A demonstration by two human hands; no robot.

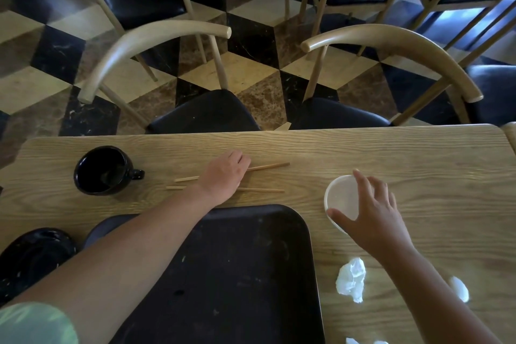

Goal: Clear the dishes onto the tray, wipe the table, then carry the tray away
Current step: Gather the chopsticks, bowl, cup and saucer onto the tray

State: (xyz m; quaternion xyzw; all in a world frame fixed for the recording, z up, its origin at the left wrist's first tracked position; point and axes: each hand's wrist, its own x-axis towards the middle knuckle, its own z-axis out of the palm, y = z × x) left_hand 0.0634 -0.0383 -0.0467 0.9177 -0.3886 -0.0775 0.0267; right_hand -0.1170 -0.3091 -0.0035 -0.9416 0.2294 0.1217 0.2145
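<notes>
Being cleared to the tray [237,274], bowl [342,198] is gripped by R hand [374,215], chopsticks [268,166] covered by L hand [223,173] (grip unclear).

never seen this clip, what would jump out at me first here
Both hands reach over the wooden table: the left hand covers the chopsticks, the right hand grips a small white bowl. A big dark tray lies at the near edge, a black mug farther back on the left.

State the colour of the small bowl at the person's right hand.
The small bowl is white; the head view shows it, under the right hand.
</notes>
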